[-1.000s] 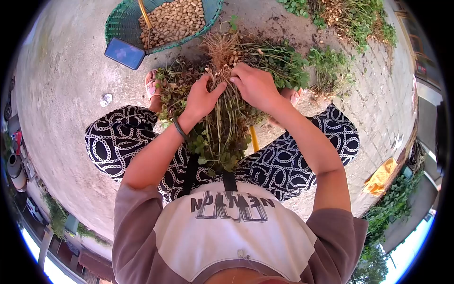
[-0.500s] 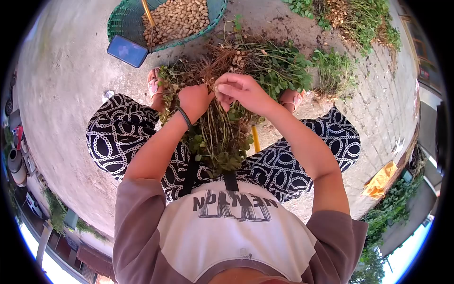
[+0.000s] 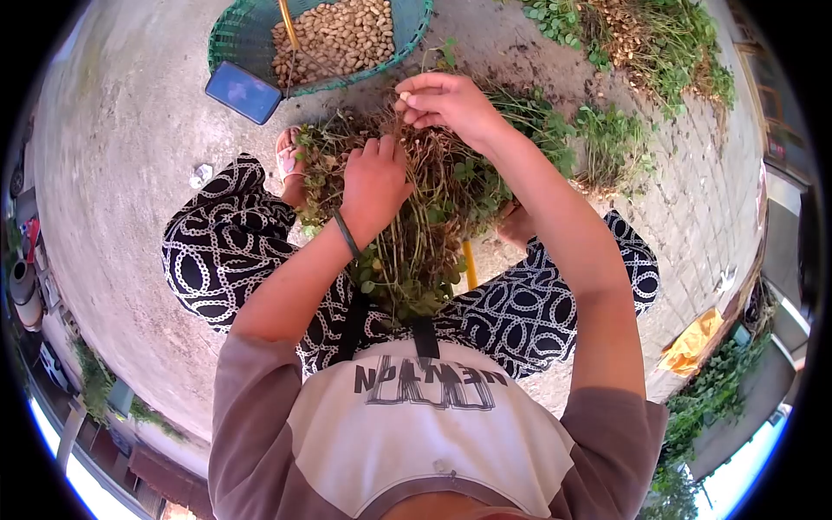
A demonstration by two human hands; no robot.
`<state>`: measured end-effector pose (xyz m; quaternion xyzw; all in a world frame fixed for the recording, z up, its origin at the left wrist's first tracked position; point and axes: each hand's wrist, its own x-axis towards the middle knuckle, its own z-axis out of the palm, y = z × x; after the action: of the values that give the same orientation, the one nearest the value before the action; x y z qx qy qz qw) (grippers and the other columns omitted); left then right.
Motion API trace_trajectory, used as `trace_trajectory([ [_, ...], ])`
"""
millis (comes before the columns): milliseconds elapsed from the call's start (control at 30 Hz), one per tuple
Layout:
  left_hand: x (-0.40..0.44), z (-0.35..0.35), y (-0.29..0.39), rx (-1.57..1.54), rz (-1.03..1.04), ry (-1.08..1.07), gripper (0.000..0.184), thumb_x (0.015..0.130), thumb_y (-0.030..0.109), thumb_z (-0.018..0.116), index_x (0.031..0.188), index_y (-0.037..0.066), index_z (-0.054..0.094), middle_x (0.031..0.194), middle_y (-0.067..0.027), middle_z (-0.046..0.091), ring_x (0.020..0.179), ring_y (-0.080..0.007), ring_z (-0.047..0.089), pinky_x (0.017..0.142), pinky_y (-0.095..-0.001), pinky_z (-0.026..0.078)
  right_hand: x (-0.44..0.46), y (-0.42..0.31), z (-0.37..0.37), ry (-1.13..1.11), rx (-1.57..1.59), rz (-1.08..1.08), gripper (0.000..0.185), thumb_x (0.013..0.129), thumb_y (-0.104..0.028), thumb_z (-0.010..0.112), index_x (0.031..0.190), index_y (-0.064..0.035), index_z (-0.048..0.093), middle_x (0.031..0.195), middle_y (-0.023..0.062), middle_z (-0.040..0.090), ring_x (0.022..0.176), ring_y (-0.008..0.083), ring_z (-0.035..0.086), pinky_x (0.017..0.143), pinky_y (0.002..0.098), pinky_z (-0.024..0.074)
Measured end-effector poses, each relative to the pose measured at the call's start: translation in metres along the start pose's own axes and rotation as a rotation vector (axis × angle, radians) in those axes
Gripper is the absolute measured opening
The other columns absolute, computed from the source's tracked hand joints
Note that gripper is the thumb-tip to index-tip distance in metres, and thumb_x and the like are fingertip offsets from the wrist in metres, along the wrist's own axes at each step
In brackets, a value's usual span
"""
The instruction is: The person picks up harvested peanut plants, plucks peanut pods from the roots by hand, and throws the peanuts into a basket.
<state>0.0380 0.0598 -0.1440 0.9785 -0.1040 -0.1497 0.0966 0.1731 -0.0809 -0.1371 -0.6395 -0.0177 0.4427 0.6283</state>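
A bunch of peanut plants [image 3: 403,251] lies across my lap, stems toward me and roots pointing away. My left hand [image 3: 374,184], with a dark band at the wrist, is closed around the stems near the roots. Above and right of it, my right hand [image 3: 452,108] pinches a small pale peanut [image 3: 405,97] between thumb and fingertips. More plants with roots and leaves [image 3: 529,130] spread over the ground under and beyond my hands. At the far side stands a green basket [image 3: 227,39] with many peanuts [image 3: 347,36] inside.
A phone [image 3: 243,92] rests against the basket's near rim, by a yellow handle [image 3: 288,24]. Another plant heap [image 3: 667,43] lies at the far right, with smaller green plants [image 3: 611,139] nearer. A yellow bag [image 3: 692,341] lies on the concrete at right.
My right hand has moved away from beside my left hand, up toward the basket, with the peanut at its fingertips. My left hand has shifted slightly and still grips the plants.
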Motion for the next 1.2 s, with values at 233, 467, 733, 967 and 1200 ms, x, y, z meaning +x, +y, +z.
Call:
trace_trajectory([
  [233,-0.014,0.052,-0.010,0.058,0.320,-0.090,0.064,0.068,0.026,0.078,0.126,0.006,0.056,0.120,-0.0103,0.057,0.125,-0.0269,0.047,0.099,-0.0431,0.040,0.050,0.012,-0.075,0.481,-0.776,-0.310,0.050,0.091,-0.018,0.062,0.137,-0.0045,0.049,0.118,0.0147,0.066,0.106,0.0286,0.065,0.089,0.0406,0.0527],
  [467,-0.003,0.027,-0.018,-0.050,0.357,-0.220,0.061,0.069,0.028,0.072,0.124,0.004,0.057,0.119,-0.0124,0.058,0.126,-0.0300,0.047,0.106,-0.0503,0.034,0.019,0.151,-0.112,0.432,-1.472,0.236,0.051,0.083,-0.023,0.066,0.130,-0.0067,0.057,0.126,0.0174,0.060,0.119,0.0308,0.056,0.102,0.0451,0.0437],
  [733,0.006,-0.001,0.007,-0.446,0.480,-0.049,0.055,0.080,0.033,0.067,0.125,0.003,0.057,0.133,-0.0166,0.053,0.132,-0.0332,0.044,0.109,-0.0500,0.033,-0.069,0.058,-0.135,0.568,-1.125,0.085,0.031,0.084,-0.021,0.067,0.110,-0.0039,0.068,0.081,0.0169,0.068,0.082,0.0319,0.067,0.074,0.0428,0.0524],
  [967,0.022,0.015,0.038,-1.437,0.037,-0.087,0.078,0.095,0.051,0.055,0.141,-0.008,0.033,0.138,-0.0237,0.048,0.131,-0.0272,0.046,0.108,-0.0381,0.036,-0.163,-0.001,-0.010,0.453,-0.792,-0.243,0.036,0.089,-0.014,0.061,0.122,0.0004,0.057,0.096,0.0172,0.064,0.079,0.0322,0.064,0.073,0.0399,0.0502],
  [1200,0.011,-0.023,0.032,-1.911,-0.394,-0.044,0.050,0.087,0.032,0.074,0.118,-0.003,0.056,0.109,-0.0090,0.065,0.099,-0.0148,0.061,0.089,-0.0315,0.047,-0.166,0.020,0.040,0.314,-0.824,-0.442,0.024,0.087,-0.012,0.063,0.110,-0.0049,0.064,0.090,0.0126,0.062,0.080,0.0320,0.064,0.070,0.0404,0.0505],
])
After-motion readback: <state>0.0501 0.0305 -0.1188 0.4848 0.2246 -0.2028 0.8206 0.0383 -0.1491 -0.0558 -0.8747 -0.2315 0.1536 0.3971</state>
